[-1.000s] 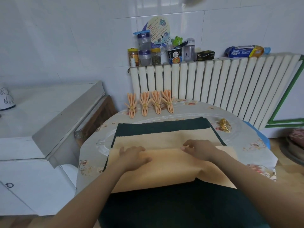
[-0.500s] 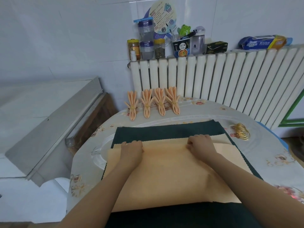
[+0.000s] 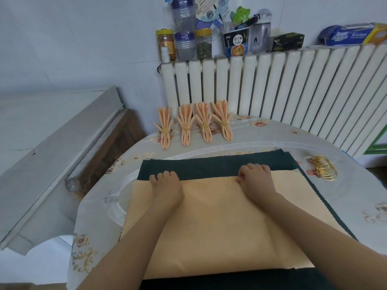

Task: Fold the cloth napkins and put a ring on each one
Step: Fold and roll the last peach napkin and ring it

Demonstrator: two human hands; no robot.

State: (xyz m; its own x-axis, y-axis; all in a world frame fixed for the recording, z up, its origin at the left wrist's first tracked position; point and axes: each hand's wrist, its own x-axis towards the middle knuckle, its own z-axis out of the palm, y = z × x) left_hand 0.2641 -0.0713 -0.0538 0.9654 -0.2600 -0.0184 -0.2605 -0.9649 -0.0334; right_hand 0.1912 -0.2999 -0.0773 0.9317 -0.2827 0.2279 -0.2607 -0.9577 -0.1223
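Your left hand (image 3: 166, 186) and right hand (image 3: 256, 177) both pinch the napkin's (image 3: 219, 222) far fold, grip clamped. Rings (image 3: 324, 170) lie right on the bench (image 3: 356, 197).

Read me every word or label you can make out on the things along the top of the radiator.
"Kitchen": on the blue and yellow pack at the right end.
Large Chinese characters on the instant noodle cup: too blurred to read surely.
Printed round card behind the jars: text too small.
Black box and grey bottle: markings unreadable.
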